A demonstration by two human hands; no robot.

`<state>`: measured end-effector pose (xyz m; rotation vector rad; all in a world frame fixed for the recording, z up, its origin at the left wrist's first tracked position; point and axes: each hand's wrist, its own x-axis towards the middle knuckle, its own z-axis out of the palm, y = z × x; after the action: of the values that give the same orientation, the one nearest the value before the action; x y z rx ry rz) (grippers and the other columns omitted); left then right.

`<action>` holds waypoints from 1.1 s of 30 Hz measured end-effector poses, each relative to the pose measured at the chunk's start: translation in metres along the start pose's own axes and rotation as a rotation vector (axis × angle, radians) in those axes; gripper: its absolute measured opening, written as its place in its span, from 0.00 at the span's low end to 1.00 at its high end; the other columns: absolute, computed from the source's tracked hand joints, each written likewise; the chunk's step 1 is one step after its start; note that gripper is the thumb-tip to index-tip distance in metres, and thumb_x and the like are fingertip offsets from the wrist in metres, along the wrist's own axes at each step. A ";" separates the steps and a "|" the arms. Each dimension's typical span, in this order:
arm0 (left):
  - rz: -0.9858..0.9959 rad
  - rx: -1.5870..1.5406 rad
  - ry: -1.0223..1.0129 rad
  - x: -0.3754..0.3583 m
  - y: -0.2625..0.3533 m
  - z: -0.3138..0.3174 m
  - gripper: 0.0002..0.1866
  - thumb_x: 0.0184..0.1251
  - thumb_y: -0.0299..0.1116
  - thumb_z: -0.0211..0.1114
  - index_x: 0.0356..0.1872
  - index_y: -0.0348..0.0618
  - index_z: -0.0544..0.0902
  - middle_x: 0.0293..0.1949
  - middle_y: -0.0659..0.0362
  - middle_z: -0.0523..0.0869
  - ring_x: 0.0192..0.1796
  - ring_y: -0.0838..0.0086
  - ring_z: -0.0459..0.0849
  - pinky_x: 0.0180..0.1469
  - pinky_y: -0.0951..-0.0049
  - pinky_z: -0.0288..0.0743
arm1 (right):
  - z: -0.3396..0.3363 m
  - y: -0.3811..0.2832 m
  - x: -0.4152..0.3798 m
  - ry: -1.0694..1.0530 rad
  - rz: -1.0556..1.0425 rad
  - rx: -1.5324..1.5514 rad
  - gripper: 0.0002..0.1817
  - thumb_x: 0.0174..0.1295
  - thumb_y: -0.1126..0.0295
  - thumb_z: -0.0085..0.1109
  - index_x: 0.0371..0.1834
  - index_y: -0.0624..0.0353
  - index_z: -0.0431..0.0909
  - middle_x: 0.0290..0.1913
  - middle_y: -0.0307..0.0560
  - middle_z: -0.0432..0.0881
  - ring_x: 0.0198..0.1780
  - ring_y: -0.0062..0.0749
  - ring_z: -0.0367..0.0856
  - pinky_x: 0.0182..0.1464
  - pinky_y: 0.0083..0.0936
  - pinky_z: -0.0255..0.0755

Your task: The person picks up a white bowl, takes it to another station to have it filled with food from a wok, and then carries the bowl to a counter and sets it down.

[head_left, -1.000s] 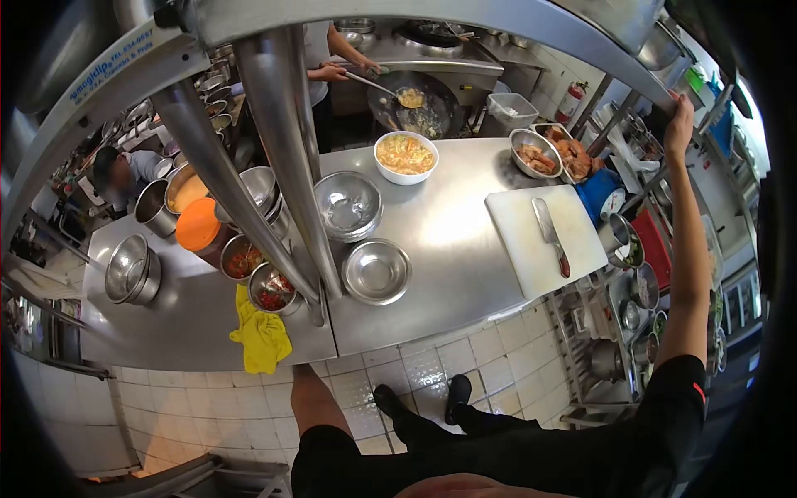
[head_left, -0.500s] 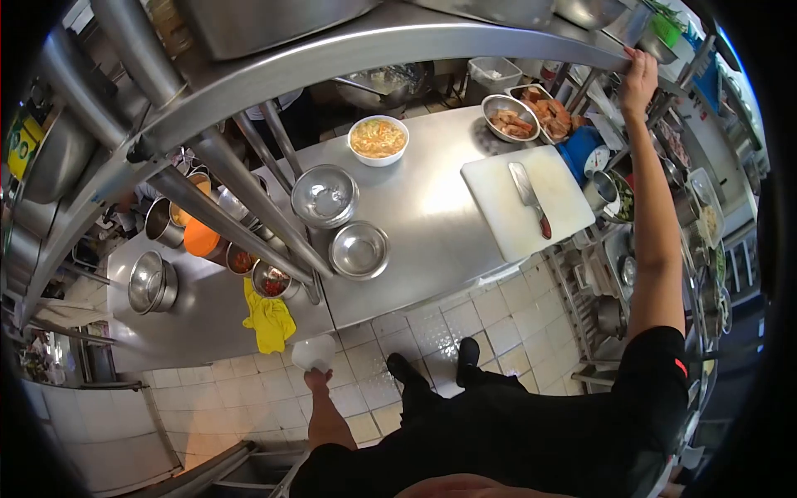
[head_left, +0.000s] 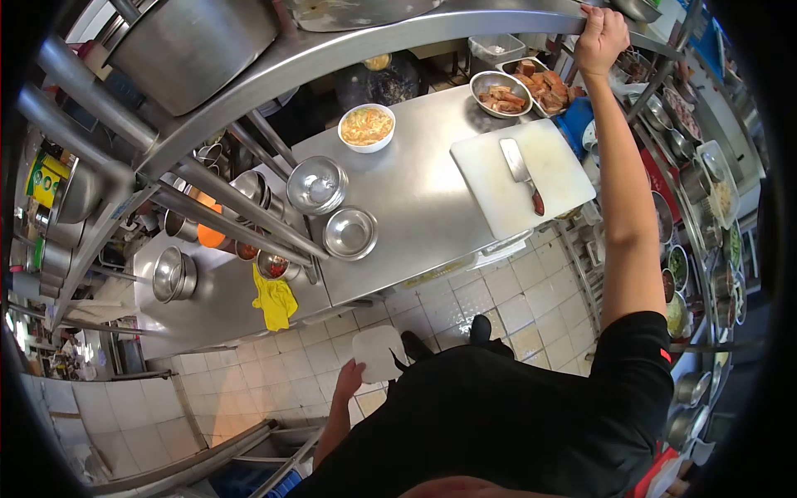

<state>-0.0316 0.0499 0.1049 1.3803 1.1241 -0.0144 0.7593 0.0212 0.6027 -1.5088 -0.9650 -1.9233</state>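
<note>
Low in front of my body, my left hand (head_left: 350,376) grips one side of a pale rounded-square plastic container or lid (head_left: 378,352); which of the two I cannot tell. My raised right hand (head_left: 603,40) is closed over the front edge of the overhead steel shelf (head_left: 465,27). Below that arm, a white cutting board (head_left: 486,178) lies on the steel table (head_left: 415,232), with a cleaver (head_left: 516,162) resting on it. Farther left on the table stand a white bowl of shredded food (head_left: 367,129) and steel bowls (head_left: 350,233).
A steel bowl of meat pieces (head_left: 501,95) stands beside a tray of meat (head_left: 544,83). A yellow cloth (head_left: 275,299) hangs over the table's front edge. A large pot (head_left: 195,54) sits on the overhead shelf, whose posts cross the left side. Ingredient containers (head_left: 677,266) line the right.
My left hand has brought the pale plastic piece rightward, closer to my body, and more of its flat face shows. My right hand has slid left along the shelf edge as the view shifted.
</note>
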 end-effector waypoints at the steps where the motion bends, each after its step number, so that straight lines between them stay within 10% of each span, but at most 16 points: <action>1: 0.095 0.121 0.009 0.003 0.024 0.000 0.17 0.75 0.33 0.55 0.56 0.33 0.81 0.44 0.56 0.88 0.46 0.72 0.86 0.52 0.70 0.77 | 0.001 0.001 -0.004 0.029 -0.122 -0.119 0.08 0.63 0.70 0.58 0.42 0.61 0.81 0.45 0.56 0.80 0.50 0.56 0.76 0.56 0.49 0.69; 5: 0.210 0.037 -0.011 0.008 0.124 0.012 0.16 0.77 0.32 0.55 0.58 0.35 0.81 0.48 0.57 0.88 0.51 0.75 0.83 0.57 0.71 0.74 | -0.017 -0.023 0.015 -0.113 0.088 0.051 0.07 0.62 0.74 0.54 0.41 0.62 0.79 0.40 0.56 0.77 0.45 0.57 0.74 0.56 0.51 0.66; 8: 0.343 -0.104 -0.014 0.035 0.135 0.022 0.16 0.78 0.33 0.55 0.58 0.34 0.81 0.51 0.56 0.88 0.53 0.76 0.82 0.59 0.73 0.73 | -0.004 -0.017 0.018 0.174 -0.208 -0.091 0.07 0.62 0.69 0.53 0.35 0.61 0.78 0.36 0.55 0.74 0.40 0.56 0.72 0.51 0.47 0.65; 10: 0.339 -0.133 0.012 0.046 0.132 0.026 0.16 0.79 0.33 0.54 0.57 0.33 0.81 0.50 0.57 0.88 0.53 0.76 0.82 0.59 0.73 0.73 | 0.018 -0.043 0.020 0.483 0.265 0.555 0.08 0.64 0.67 0.52 0.34 0.60 0.78 0.35 0.54 0.74 0.39 0.56 0.72 0.50 0.45 0.65; 14: 0.311 -0.213 0.036 0.040 0.154 0.036 0.16 0.79 0.34 0.55 0.57 0.33 0.81 0.50 0.58 0.88 0.51 0.77 0.82 0.57 0.73 0.74 | -0.018 -0.022 0.020 -0.097 0.201 0.217 0.11 0.68 0.66 0.50 0.35 0.60 0.79 0.36 0.54 0.74 0.41 0.55 0.72 0.52 0.45 0.64; 33: 0.224 -0.346 0.025 0.079 0.183 0.065 0.17 0.81 0.38 0.54 0.54 0.34 0.80 0.38 0.57 0.89 0.35 0.76 0.86 0.37 0.73 0.81 | 0.005 -0.007 0.006 0.032 0.215 0.249 0.19 0.72 0.53 0.48 0.31 0.44 0.87 0.31 0.40 0.75 0.40 0.40 0.75 0.51 0.39 0.61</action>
<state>0.1581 0.0962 0.1796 1.1878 0.9354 0.3452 0.7554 0.0294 0.6080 -1.3734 -0.9472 -1.6086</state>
